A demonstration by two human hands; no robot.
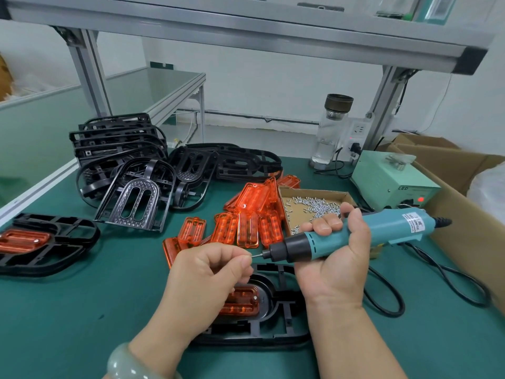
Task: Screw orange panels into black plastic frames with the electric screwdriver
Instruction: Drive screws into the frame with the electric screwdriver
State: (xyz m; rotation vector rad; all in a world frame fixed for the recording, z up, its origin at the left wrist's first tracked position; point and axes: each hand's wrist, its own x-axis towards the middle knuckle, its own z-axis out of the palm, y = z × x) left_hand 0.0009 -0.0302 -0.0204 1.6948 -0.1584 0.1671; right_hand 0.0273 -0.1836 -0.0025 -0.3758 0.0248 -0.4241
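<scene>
Right grip wraps the screwdriver; left grip pinches a mostly hidden screw.

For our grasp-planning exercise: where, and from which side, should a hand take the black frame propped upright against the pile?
Pinch its arched rim from above. The frame leans with the arch up and free. Its straight end sits on the table, and the pile crowds it from behind.
</scene>
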